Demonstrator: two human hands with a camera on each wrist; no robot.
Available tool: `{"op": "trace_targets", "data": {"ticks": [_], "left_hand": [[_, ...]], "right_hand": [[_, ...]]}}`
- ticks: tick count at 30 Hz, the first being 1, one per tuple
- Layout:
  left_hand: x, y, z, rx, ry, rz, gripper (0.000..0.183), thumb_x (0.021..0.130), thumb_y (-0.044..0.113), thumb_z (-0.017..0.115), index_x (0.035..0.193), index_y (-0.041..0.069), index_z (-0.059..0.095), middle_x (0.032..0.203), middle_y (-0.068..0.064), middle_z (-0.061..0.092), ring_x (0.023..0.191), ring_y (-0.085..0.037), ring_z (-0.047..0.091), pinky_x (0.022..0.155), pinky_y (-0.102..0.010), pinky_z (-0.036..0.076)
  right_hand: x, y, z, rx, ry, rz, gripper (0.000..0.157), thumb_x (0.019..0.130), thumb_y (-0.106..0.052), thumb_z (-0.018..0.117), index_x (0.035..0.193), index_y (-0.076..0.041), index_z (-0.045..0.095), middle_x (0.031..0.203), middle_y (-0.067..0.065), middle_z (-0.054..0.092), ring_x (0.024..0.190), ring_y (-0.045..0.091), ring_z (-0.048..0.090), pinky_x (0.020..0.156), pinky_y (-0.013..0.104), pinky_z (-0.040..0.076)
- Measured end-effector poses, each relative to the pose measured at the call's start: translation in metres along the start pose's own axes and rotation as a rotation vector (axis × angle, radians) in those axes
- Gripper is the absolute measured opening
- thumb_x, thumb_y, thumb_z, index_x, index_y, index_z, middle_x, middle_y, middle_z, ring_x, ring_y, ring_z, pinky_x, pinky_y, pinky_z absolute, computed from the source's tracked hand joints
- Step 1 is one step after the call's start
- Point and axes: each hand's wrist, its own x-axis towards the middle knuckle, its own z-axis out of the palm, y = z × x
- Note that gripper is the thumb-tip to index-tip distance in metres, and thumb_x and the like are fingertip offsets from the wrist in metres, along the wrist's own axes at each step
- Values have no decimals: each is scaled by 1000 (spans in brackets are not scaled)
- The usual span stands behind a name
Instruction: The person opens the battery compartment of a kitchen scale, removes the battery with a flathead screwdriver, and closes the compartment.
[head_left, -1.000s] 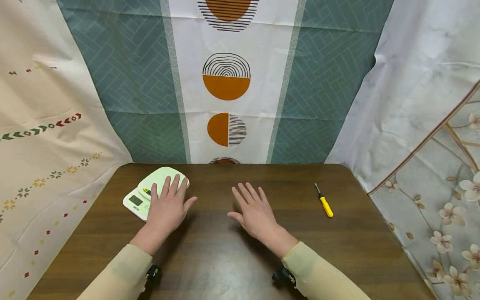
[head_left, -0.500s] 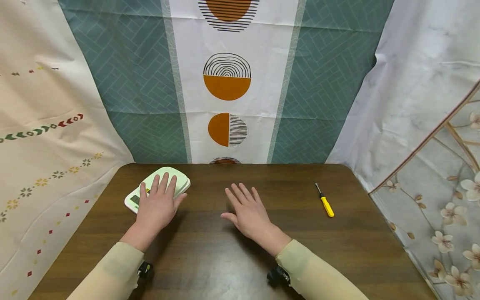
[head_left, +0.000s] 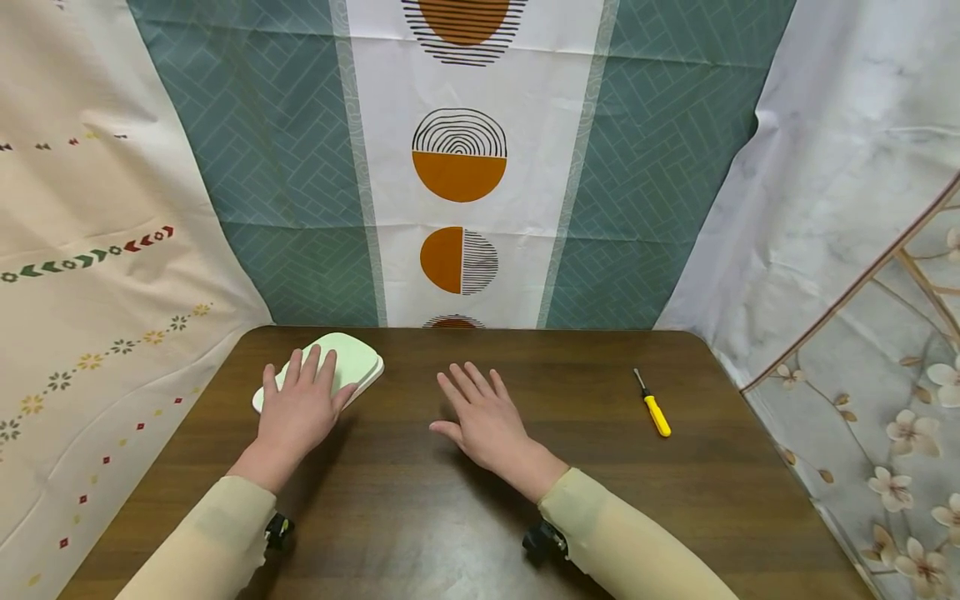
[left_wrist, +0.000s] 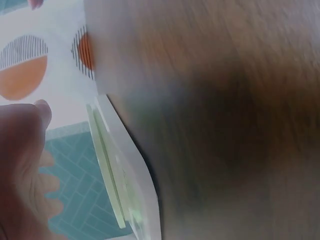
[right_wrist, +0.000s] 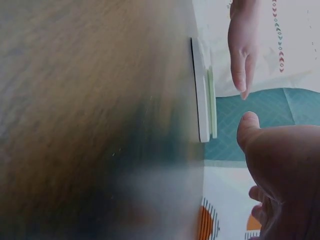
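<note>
10 fingers (head_left: 311, 362) spread: left hand (head_left: 295, 418) near the rounded scale (head_left: 343, 354), right hand (head_left: 489, 430) farther. Under the scale, wood-grained table (head_left: 397, 492); behind, patterned cloth (head_left: 300, 150).

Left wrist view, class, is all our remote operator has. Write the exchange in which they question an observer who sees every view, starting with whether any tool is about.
Operator: I have only the left wrist view. Is there a tool on the table?
Observer: Yes, the head view shows a yellow-handled screwdriver lying toward the right side.
Operator: Does the right hand hold anything?
Observer: No, it holds nothing; its fingers are spread.
</note>
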Motion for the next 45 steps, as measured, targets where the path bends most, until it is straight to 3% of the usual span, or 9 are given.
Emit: {"op": "trace_targets", "data": {"ticks": [16,26,36,45], "left_hand": [[8,-28,4,-25,-78,-74,77,116,51,52,165,-6,40,169,-36,33,156,-59,25,118,-85,13],[16,-37,6,-72,-98,-103,77,117,53,47,166,-6,37,169,-37,32,155,-60,26,117,-86,14],[23,-44,4,-109,-135,-127,77,118,52,45,167,-7,33,167,-39,32,153,-63,28,115,-88,16],[25,-56,9,-176,-190,-171,81,117,54,44,169,-7,29,168,-41,26,153,-64,25,113,-89,14]], "right_hand": [[16,-14,3,-9,-29,-18,81,111,-69,45,175,-21,35,180,7,33,167,29,27,132,59,24],[27,-22,12,3,-60,-16,81,111,-70,44,176,-22,33,180,7,31,167,30,26,133,58,21],[36,-26,15,5,-24,-46,80,111,-69,45,175,-21,36,178,8,36,165,30,31,131,57,26],[38,-29,15,23,-70,-17,79,112,-68,43,176,-23,33,180,5,33,165,28,31,132,55,27]]}}
